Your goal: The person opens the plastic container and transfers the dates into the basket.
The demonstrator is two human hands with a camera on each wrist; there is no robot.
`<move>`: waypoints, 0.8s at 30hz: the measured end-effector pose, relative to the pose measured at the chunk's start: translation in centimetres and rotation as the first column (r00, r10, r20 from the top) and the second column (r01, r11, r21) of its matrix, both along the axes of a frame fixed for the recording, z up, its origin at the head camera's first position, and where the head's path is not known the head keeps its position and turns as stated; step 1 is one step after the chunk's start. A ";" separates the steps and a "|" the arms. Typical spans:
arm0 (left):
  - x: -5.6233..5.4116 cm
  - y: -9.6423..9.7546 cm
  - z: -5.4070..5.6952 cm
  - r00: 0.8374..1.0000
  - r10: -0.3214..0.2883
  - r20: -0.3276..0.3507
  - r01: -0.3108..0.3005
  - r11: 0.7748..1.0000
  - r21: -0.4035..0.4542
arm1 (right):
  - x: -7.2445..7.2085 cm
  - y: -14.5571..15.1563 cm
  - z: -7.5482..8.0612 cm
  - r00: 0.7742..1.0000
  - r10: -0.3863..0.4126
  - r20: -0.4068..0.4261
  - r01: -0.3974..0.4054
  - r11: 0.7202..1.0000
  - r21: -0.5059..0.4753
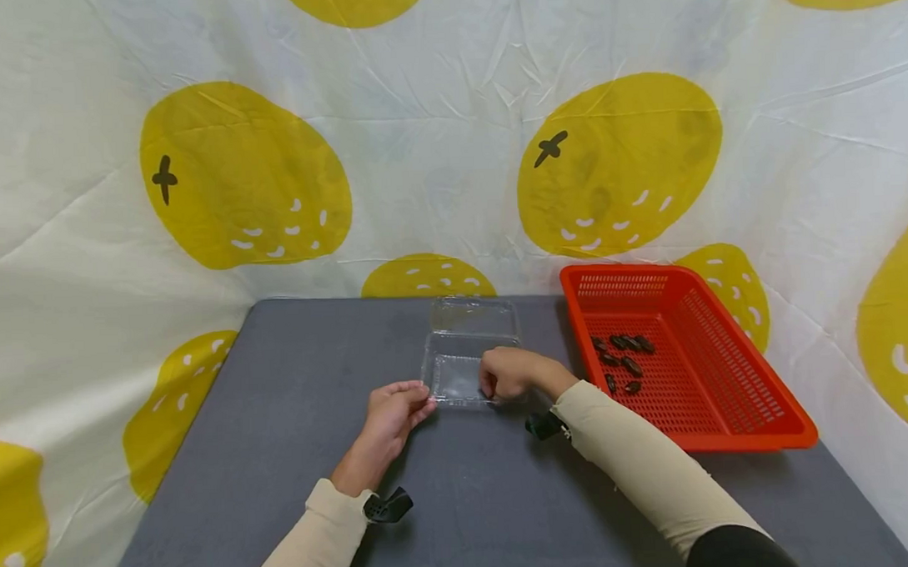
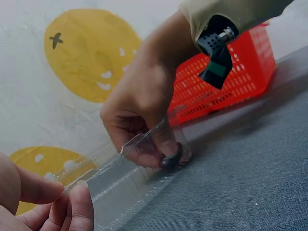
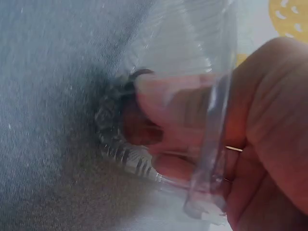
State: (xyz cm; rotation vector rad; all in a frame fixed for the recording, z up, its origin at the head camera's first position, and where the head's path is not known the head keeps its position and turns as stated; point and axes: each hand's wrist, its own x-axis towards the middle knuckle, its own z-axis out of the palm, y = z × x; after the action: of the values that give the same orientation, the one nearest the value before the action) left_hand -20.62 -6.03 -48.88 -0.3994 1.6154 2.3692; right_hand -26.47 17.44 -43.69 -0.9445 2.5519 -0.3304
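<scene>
A clear plastic clamshell box stands on the grey table with its lid folded back toward the wall. My left hand pinches the box's near left rim between thumb and fingers. Inside the box's near right corner, my right hand points downward, thumb and fingers pinching a dark brown date low by the floor. Through the clear wall the right wrist view shows this dark date at the fingertips, blurred. More dates lie in a red basket.
The red slotted basket stands at the right of the table, just beyond my right forearm. Grey cloth covers the table. Behind it hangs a white curtain printed with yellow fruit.
</scene>
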 end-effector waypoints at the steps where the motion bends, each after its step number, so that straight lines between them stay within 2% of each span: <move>1: 0.0 0.0 0.0 1.000 -0.004 -0.001 0.004 1.000 -0.001 | 0.0 0.0 -0.1 1.000 -0.011 0.003 0.011 1.000 -0.008; 7: 0.0 0.2 0.1 1.000 -0.001 -0.001 0.001 1.000 -0.009 | -0.2 0.2 -0.1 0.995 -0.085 0.051 0.090 0.990 -0.112; 12: -0.1 0.2 0.1 1.000 0.000 -0.009 0.000 1.000 -0.006 | 0.0 0.3 0.9 0.990 -0.131 0.045 0.138 0.968 -0.208; 15: -0.1 0.2 0.1 1.000 -0.004 -0.008 0.004 1.000 -0.002 | 0.3 0.4 1.6 0.983 -0.171 0.070 0.183 0.949 -0.258; 20: -0.1 0.3 0.1 1.000 0.006 0.000 -0.006 1.000 -0.002 | 1.0 0.7 3.0 0.952 -0.244 0.183 0.297 0.879 -0.373; 24: -0.1 0.3 0.0 1.000 0.008 0.003 -0.008 1.000 0.001 | 1.4 1.1 4.0 0.925 -0.284 0.254 0.370 0.824 -0.428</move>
State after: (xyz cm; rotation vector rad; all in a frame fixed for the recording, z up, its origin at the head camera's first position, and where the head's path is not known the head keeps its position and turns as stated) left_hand -20.73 -5.73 -48.84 -0.4099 1.6146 2.3741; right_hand -25.06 18.54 -39.73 -0.5730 2.4991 -1.1285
